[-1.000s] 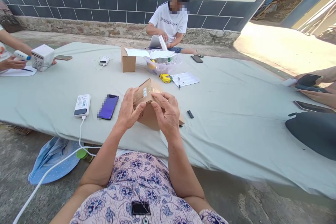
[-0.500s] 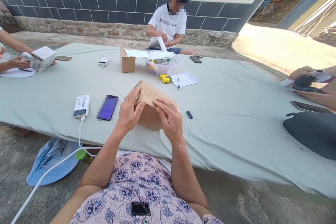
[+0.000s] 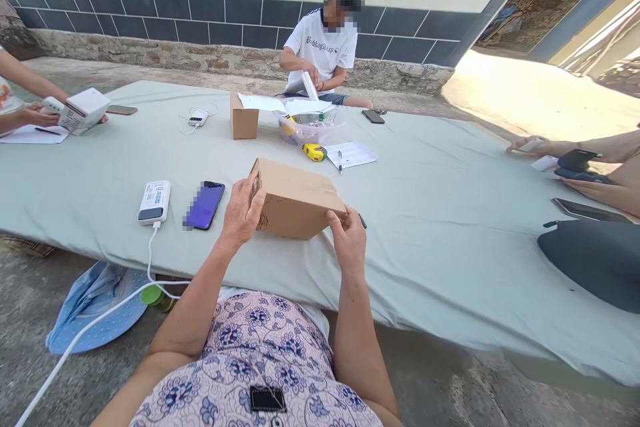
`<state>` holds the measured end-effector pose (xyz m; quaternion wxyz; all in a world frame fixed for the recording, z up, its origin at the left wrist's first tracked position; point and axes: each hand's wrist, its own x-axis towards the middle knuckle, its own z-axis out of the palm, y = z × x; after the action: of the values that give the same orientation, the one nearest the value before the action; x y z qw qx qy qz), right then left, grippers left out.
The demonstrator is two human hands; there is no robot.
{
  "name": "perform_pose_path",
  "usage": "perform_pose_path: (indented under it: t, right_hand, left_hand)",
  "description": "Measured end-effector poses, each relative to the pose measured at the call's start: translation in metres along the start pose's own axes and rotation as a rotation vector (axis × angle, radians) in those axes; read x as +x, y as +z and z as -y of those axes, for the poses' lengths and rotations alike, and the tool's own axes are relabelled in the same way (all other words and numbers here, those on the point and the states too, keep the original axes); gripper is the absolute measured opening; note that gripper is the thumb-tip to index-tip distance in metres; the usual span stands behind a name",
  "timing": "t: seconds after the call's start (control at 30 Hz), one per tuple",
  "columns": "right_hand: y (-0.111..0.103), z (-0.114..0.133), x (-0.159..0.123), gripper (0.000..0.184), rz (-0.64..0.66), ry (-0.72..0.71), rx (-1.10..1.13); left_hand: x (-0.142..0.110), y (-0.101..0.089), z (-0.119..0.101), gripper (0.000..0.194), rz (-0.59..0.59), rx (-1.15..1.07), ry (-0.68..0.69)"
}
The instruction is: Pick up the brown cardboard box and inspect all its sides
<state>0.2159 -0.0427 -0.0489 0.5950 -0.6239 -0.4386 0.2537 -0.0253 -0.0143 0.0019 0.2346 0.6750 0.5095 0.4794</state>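
A brown cardboard box (image 3: 295,203) is held between my two hands, tilted over the near side of the table. My left hand (image 3: 243,210) grips its left end, thumb on the front face and fingers round the far side. At the right end, my right hand (image 3: 349,240) pinches the corner, its thumb in front and the fingers partly hidden behind. A small black object (image 3: 363,221) peeks out beside the right fingers. Left of the box lie a phone (image 3: 206,205) with a purple screen and a white power bank (image 3: 155,202) with a cable plugged in.
A cloth-covered table (image 3: 440,213) spreads around me. Beyond the box are a yellow tape measure (image 3: 314,152), a paper with a pen (image 3: 353,154), a plastic basket (image 3: 313,130) and another carton (image 3: 243,121). A dark cap (image 3: 595,263) lies right. Co-workers sit opposite and at both sides.
My right hand has slid from the box's top edge to its right corner. The box has turned, showing more of its broad upper face. At right, a co-worker's hand has moved outward.
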Motion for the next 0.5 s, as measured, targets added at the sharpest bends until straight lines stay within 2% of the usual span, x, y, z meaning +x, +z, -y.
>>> perform_pose_path:
  t: [0.2, 0.4, 0.5]
  right_hand:
    - [-0.002, 0.008, -0.005, 0.050, -0.021, -0.084, 0.013]
    - [-0.006, 0.017, -0.011, 0.044, -0.029, -0.164, 0.033]
    - [-0.007, 0.024, -0.016, 0.043, -0.038, -0.177, 0.039]
  left_hand:
    - [0.002, -0.003, -0.002, 0.049, -0.043, -0.086, -0.111]
    - [0.002, -0.001, 0.003, 0.046, -0.076, -0.155, -0.187]
    - [0.002, 0.004, 0.010, 0.047, -0.054, -0.236, -0.227]
